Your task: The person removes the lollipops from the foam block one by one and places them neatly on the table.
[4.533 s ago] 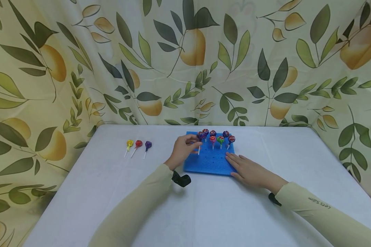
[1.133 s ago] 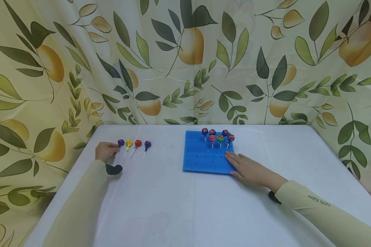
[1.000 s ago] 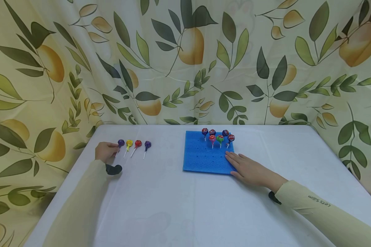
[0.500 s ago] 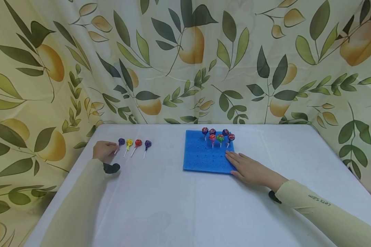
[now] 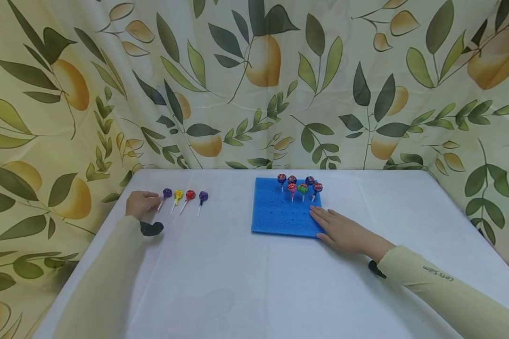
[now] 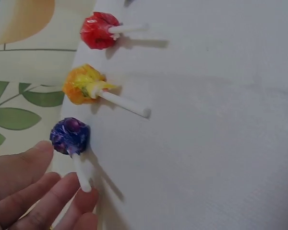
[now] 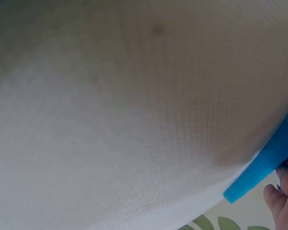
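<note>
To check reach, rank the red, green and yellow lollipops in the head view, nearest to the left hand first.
1. Yellow lollipop: on the table, second from left in the row of four.
2. Red lollipop: just right of the yellow one.
3. Green lollipop: far to the right, upright on the blue board.

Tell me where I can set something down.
Bare table lies between the lollipop row and the blue board, and right of the board beyond the right hand. Crowded: the board's back right, with six planted lollipops, and beside the left hand.
</note>
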`<state>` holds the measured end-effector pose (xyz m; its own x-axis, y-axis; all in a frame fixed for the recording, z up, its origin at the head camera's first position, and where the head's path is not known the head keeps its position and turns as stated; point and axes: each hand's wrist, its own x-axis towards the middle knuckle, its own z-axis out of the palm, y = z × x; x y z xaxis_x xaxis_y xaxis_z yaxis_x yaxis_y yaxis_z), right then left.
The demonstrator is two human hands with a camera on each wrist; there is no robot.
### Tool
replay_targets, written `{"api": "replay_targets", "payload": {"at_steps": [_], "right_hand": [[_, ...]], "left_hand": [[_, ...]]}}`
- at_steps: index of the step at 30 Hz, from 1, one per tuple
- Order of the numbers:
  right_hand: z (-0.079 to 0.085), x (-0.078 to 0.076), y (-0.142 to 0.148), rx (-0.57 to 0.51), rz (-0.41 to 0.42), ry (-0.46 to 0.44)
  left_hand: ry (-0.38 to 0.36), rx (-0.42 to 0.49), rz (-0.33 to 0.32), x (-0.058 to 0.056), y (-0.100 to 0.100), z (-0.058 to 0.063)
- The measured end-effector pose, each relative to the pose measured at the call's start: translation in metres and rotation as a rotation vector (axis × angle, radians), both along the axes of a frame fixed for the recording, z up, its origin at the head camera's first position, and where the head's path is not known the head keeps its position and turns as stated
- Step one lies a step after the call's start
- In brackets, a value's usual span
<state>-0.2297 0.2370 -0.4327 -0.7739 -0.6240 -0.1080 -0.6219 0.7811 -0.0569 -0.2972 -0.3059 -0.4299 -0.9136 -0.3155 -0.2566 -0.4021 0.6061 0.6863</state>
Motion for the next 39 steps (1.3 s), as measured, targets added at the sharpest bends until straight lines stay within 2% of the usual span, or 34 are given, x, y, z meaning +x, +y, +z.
{"api": "replay_targets", "payload": {"at_steps": [5, 13, 16, 19, 24, 27, 36, 39], "right_hand": [[-0.001, 0.000, 0.000, -0.002, 0.002, -0.003], [0.001, 0.001, -0.001, -0.008, 0.000, -0.006], [0.002, 0.002, -0.001, -0.006, -0.001, -0.007], [0.003, 0.003, -0.002, -0.005, -0.003, -0.008], [0.003, 0.003, -0.002, -0.007, 0.004, 0.001], [0.003, 0.003, -0.002, -0.005, 0.008, 0.004], [0.003, 0.003, -0.001, -0.001, 0.009, 0.002], [0.003, 0.003, -0.001, -0.001, 0.007, 0.006]], "left_hand": [[0.117, 0.042, 0.051, -0.003, 0.004, 0.004], [0.344, 0.163, 0.048, -0.009, 0.025, 0.011], [0.427, 0.197, 0.013, -0.011, 0.041, 0.014], [0.487, 0.248, -0.070, -0.011, 0.062, 0.020], [0.514, 0.308, -0.248, -0.011, 0.102, 0.027], [0.519, 0.343, -0.324, -0.013, 0.127, 0.027], [0.522, 0.438, -0.447, -0.018, 0.197, 0.017], [0.489, 0.465, -0.480, -0.017, 0.219, 0.012]]}}
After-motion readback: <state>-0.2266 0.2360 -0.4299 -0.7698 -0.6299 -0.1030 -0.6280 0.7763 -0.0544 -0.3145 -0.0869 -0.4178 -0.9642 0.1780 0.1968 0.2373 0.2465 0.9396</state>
